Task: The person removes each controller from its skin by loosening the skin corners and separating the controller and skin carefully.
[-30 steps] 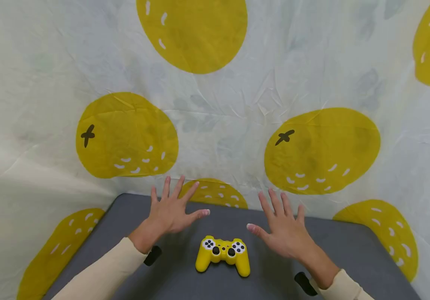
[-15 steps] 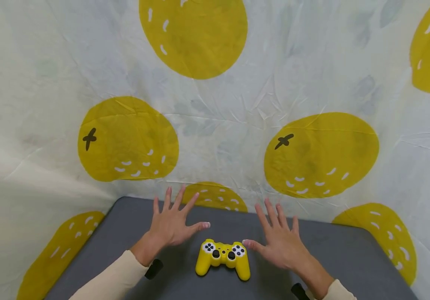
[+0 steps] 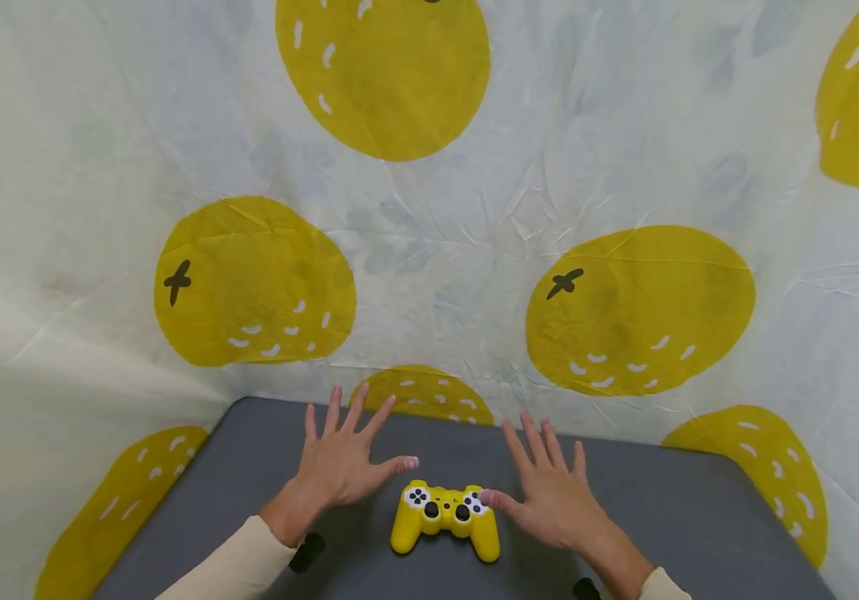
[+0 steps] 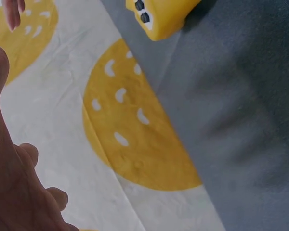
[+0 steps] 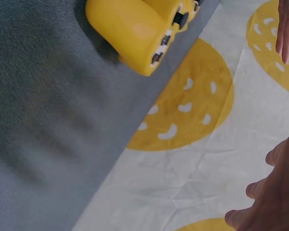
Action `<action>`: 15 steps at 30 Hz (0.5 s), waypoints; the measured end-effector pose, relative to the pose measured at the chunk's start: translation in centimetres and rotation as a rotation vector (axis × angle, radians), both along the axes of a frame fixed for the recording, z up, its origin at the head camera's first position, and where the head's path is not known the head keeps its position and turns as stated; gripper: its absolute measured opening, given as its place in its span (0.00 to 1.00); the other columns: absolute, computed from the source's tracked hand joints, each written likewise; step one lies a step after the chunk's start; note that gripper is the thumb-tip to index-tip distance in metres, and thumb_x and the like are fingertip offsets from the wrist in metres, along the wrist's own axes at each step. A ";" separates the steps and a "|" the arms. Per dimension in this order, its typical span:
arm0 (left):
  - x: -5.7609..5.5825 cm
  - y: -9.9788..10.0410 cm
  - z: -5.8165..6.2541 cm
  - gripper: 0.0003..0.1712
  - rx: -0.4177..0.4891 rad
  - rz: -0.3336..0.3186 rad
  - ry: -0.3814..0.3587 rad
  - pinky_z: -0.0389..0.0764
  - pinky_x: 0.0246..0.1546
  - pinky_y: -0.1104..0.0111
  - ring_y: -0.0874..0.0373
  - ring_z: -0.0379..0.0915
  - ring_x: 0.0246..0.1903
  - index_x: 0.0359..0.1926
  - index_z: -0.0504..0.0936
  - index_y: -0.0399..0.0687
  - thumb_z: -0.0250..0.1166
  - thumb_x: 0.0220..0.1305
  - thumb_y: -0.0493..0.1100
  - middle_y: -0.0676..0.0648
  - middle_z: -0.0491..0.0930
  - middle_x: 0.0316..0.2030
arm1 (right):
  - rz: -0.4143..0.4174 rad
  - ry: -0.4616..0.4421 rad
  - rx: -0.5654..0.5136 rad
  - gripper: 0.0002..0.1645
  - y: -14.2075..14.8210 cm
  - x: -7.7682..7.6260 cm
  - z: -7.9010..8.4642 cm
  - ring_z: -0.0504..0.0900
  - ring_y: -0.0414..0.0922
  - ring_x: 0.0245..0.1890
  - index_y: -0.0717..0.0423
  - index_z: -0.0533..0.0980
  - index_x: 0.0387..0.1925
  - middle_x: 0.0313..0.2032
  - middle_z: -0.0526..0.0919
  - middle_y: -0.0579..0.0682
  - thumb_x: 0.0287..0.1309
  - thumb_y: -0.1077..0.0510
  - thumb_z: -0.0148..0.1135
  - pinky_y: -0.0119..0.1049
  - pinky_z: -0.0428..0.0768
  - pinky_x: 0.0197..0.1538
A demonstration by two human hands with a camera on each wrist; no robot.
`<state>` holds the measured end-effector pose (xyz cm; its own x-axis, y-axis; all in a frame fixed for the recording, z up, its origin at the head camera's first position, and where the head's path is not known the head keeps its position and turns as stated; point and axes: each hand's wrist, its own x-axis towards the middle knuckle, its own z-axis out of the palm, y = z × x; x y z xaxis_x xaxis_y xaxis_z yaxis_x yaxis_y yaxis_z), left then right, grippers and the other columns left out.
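A yellow game controller (image 3: 447, 515) with two black thumbsticks and white button patches lies on the dark grey tabletop (image 3: 369, 575). To its left my left hand (image 3: 339, 462) hovers with fingers spread, its thumb pointing toward the controller. My right hand (image 3: 555, 493), also spread, is raised on the other side; its thumb tip overlaps the controller's right button patch in the head view. Both hands hold nothing. In the left wrist view one end of the controller (image 4: 166, 17) shows at the top, and the right wrist view shows its rounded grip (image 5: 125, 26) above the table.
Behind the table hangs a pale cloth (image 3: 436, 308) printed with large yellow fruit. The table's back edge (image 3: 624, 442) runs close to it. Dark bands sit at both wrists, below cream sleeves (image 3: 227, 567). Shadows of the hands fall on the tabletop.
My hands have lowered toward the table, and the right hand has moved left, closer to the controller. The controller stays in place; the head view has tilted up slightly.
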<state>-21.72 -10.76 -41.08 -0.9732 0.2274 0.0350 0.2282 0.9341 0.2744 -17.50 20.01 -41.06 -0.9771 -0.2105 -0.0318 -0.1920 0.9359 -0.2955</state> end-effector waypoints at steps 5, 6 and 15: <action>0.3 0.1 -0.9 0.55 0.015 0.000 -0.011 0.29 0.76 0.29 0.35 0.21 0.83 0.83 0.49 0.77 0.49 0.59 0.88 0.49 0.36 0.85 | 0.010 -0.027 -0.008 0.64 -0.2 0.1 -0.8 0.34 0.67 0.83 0.43 0.43 0.85 0.85 0.33 0.55 0.62 0.19 0.54 0.83 0.33 0.71; 0.3 0.1 -1.0 0.56 0.013 -0.001 -0.010 0.29 0.76 0.29 0.35 0.21 0.83 0.83 0.49 0.77 0.49 0.59 0.88 0.49 0.36 0.85 | 0.009 -0.030 -0.008 0.64 -0.2 0.1 -0.9 0.34 0.67 0.84 0.43 0.43 0.85 0.85 0.33 0.55 0.61 0.18 0.54 0.83 0.33 0.71; 0.3 0.2 -2.2 0.55 0.032 -0.030 -0.024 0.33 0.78 0.31 0.34 0.24 0.83 0.83 0.49 0.75 0.50 0.60 0.87 0.47 0.37 0.85 | -0.008 -0.053 -0.010 0.68 -0.5 0.0 -1.8 0.36 0.67 0.84 0.43 0.44 0.85 0.85 0.36 0.56 0.57 0.14 0.52 0.83 0.32 0.71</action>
